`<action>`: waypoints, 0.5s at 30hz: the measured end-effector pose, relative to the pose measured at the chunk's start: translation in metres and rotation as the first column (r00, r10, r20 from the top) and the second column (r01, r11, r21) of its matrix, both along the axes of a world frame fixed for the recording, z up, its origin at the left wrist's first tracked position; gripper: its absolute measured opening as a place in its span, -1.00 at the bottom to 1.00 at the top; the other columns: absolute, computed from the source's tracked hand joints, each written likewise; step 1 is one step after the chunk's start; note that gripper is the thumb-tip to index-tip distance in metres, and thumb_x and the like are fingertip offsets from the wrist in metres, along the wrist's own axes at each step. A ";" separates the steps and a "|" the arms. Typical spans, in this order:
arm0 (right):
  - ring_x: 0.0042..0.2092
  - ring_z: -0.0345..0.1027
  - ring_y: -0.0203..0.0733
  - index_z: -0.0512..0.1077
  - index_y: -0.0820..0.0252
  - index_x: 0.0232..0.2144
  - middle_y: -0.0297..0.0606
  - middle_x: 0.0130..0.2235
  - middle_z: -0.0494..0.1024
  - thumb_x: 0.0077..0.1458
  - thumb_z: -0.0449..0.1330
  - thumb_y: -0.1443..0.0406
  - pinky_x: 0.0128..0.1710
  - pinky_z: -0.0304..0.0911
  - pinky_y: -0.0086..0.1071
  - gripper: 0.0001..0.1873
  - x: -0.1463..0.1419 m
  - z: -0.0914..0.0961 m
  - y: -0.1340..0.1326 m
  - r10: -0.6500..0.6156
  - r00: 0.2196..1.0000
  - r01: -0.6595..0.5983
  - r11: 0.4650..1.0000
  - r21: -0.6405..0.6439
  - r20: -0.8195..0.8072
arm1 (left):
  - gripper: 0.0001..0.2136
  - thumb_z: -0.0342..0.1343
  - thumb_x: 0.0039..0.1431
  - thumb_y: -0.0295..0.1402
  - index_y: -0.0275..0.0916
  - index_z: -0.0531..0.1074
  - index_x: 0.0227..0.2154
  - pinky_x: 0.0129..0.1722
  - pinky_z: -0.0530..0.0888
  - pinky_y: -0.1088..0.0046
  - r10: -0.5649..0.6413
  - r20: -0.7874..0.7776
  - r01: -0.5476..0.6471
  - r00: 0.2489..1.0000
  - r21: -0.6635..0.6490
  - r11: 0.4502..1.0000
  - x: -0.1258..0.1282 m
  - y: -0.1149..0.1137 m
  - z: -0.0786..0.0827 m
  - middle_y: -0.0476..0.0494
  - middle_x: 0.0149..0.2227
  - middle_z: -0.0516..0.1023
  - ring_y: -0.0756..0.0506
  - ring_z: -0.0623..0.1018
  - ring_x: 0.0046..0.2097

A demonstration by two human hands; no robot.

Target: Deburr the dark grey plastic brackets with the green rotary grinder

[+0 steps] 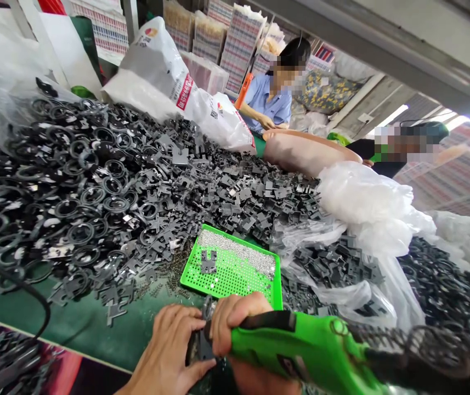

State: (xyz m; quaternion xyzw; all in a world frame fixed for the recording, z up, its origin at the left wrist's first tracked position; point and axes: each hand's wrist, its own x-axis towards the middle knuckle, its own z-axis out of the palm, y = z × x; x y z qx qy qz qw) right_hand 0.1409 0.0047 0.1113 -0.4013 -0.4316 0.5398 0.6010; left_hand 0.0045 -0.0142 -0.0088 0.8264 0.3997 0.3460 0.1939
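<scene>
My right hand (241, 318) is wrapped round the front of a green power screwdriver (312, 343), whose body and coiled cord run off to the lower right. Thumb and fingers of my left hand (169, 351) grip a small dark plastic part (205, 349) at the table's front edge. The tool's nose points at this part; its tip is hidden by my right fingers. Just beyond my hands lies a green perforated tray (235, 281) with many tiny silver pieces (238, 251) and one flat grey notched bracket (209, 263) in it.
Heaps of grey brackets (243, 189) and black rings (90, 195) cover the green table (82, 323). White sacks (156, 71) and clear plastic bags (366, 203) border them. Two people sit beyond, one in a blue shirt (270, 99). A black cable (33, 285) loops at left.
</scene>
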 end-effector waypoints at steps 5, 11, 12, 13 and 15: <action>-0.55 0.24 -0.18 0.54 -0.04 -0.36 -0.36 -0.64 0.44 0.04 0.11 -0.12 -0.50 0.19 -0.36 -0.60 -0.001 0.007 -0.001 0.095 0.984 -0.090 0.995 0.038 -0.151 | -0.57 0.30 0.03 -0.09 -0.18 0.29 -0.15 -0.05 0.24 0.27 -0.002 0.019 0.002 1.000 0.021 1.000 0.001 0.000 0.003 -0.06 -0.21 0.48 -0.17 0.43 -0.16; -0.66 0.17 -0.30 0.51 0.04 -0.30 -0.46 -0.67 0.38 -0.19 0.19 -0.27 -0.60 0.19 -0.42 -0.39 0.028 0.009 0.024 -0.262 0.960 0.281 0.907 0.314 -0.101 | -0.53 0.36 -0.03 -0.15 -0.20 0.29 -0.13 -0.03 0.19 0.25 -0.005 -0.038 0.006 0.999 0.043 0.999 -0.001 0.003 0.009 -0.09 -0.19 0.50 -0.19 0.44 -0.15; -0.67 0.16 -0.31 0.51 0.05 -0.32 -0.47 -0.68 0.37 -0.21 0.20 -0.27 -0.63 0.17 -0.44 -0.38 0.033 0.005 0.029 -0.316 0.945 0.325 0.886 0.330 -0.081 | -0.51 0.37 -0.05 -0.17 -0.20 0.29 -0.13 -0.03 0.19 0.25 -0.008 -0.043 0.010 0.999 0.050 0.999 -0.002 0.003 0.009 -0.09 -0.19 0.50 -0.20 0.44 -0.15; -0.67 0.15 -0.32 0.50 0.06 -0.34 -0.47 -0.68 0.36 -0.20 0.21 -0.26 -0.65 0.14 -0.46 -0.40 0.037 -0.001 0.034 -0.356 0.933 0.356 0.877 0.324 -0.060 | -0.50 0.38 -0.07 -0.19 -0.21 0.29 -0.13 -0.03 0.18 0.25 -0.013 -0.045 0.016 0.999 0.058 0.998 -0.002 0.003 0.009 -0.09 -0.20 0.50 -0.19 0.45 -0.16; -0.67 0.16 -0.33 0.48 0.08 -0.35 -0.48 -0.68 0.37 -0.17 0.21 -0.24 -0.65 0.12 -0.48 -0.43 0.044 -0.013 0.040 -0.387 0.922 0.378 0.877 0.296 -0.031 | -0.50 0.39 -0.08 -0.23 -0.21 0.29 -0.13 -0.03 0.18 0.25 -0.030 -0.046 0.034 0.998 0.069 0.997 -0.002 0.004 0.010 -0.08 -0.20 0.50 -0.19 0.45 -0.17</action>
